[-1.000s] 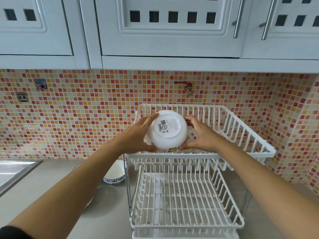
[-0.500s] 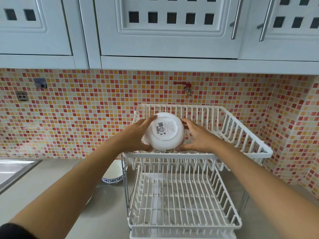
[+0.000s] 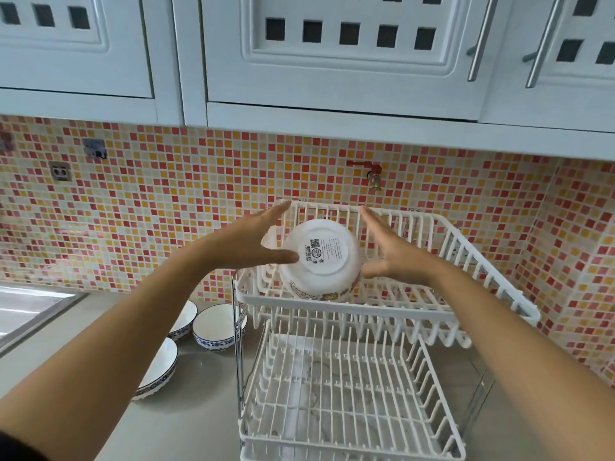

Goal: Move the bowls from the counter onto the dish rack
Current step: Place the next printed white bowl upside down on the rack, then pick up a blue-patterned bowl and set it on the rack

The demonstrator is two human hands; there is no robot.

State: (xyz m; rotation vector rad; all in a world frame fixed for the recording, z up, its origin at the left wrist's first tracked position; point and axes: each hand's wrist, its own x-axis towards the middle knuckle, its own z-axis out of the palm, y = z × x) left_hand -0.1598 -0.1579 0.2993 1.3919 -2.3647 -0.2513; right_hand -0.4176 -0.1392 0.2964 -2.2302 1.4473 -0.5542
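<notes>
A white bowl (image 3: 321,261) with a label on its base lies upside down and tilted in the upper tier of the white two-tier dish rack (image 3: 466,267). My left hand (image 3: 253,241) is beside its left, fingers spread, thumb near the bowl's base. My right hand (image 3: 389,251) is at its right, fingers straight and apart from the bowl. Neither hand grips it. Three blue-patterned white bowls stay on the counter left of the rack: one (image 3: 218,327) next to the rack post, one (image 3: 183,319) partly behind my forearm, one (image 3: 159,371) nearer to me.
The rack's lower tier (image 3: 346,394) holds nothing. A sink edge (image 3: 30,311) is at far left. The grey counter (image 3: 186,410) runs under the rack. A mosaic tile wall with a red tap (image 3: 372,173) stands behind, and cabinets (image 3: 332,61) hang overhead.
Both hands held the bowl over the upper tier; now the bowl rests in the tier and both hands have opened and drawn off its sides.
</notes>
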